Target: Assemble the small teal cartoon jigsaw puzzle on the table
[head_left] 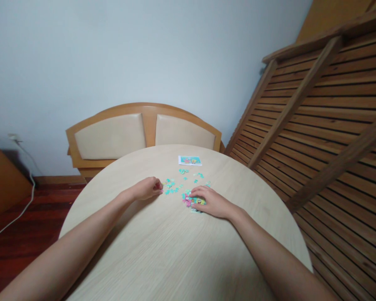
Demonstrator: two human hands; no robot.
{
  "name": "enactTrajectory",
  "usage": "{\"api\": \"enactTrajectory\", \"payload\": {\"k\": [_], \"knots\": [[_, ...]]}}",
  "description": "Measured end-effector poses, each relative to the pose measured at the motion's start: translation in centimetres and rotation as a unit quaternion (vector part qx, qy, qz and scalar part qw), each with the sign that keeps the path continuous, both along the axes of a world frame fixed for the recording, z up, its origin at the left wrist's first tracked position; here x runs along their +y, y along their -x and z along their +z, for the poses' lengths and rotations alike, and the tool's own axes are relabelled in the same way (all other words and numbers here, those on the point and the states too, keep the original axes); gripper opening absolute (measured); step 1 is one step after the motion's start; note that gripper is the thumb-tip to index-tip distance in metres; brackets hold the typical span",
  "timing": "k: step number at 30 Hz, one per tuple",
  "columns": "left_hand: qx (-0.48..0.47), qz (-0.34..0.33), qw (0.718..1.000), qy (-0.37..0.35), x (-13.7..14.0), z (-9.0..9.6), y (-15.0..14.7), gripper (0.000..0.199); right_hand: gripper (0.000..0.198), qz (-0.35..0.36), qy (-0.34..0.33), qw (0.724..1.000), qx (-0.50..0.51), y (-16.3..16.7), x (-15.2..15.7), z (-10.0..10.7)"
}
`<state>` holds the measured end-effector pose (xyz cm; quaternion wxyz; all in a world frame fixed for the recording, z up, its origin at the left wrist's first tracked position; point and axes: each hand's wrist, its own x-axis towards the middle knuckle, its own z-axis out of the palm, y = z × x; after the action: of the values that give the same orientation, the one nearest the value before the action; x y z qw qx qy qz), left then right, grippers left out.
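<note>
On the round table, a partly joined jigsaw puzzle (188, 200) shows pink, yellow and teal patches. My right hand (213, 202) lies over its right side, fingers apart, touching it and hiding part of it. To the left, my left hand (148, 188) is closed in a pinch at the edge of some loose teal puzzle pieces (170, 184); whatever is between its fingertips is too small to make out. Farther back are more loose pieces (183, 171). A small picture card (190, 160) in teal, pink and yellow lies behind them.
The pale wooden table (144, 255) has a rounded edge. Behind it stands a wooden headboard (148, 125) with cream panels against the wall. A slatted wooden frame (316, 113) leans close on the right. A white cable (33, 192) hangs at the left.
</note>
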<state>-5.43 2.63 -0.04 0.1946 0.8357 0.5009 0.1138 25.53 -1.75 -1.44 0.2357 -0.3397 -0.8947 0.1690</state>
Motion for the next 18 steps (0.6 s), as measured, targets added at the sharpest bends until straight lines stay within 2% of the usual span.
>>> {"api": "enactTrajectory", "payload": {"k": [5,10,18], "knots": [[0.01,0.006,1.0,0.018,-0.12,0.2,0.0,0.025,0.037,0.002,-0.004,1.0,-0.003,0.04,0.09,-0.02],[-0.015,-0.003,0.999,0.038,-0.04,0.09,0.14,0.036,0.036,0.003,-0.003,1.0,-0.006,0.09,0.07,0.03],[-0.013,-0.04,0.998,0.056,-0.31,0.29,0.12,0.027,0.036,0.004,-0.003,1.0,-0.002,0.1,0.05,0.05]]}}
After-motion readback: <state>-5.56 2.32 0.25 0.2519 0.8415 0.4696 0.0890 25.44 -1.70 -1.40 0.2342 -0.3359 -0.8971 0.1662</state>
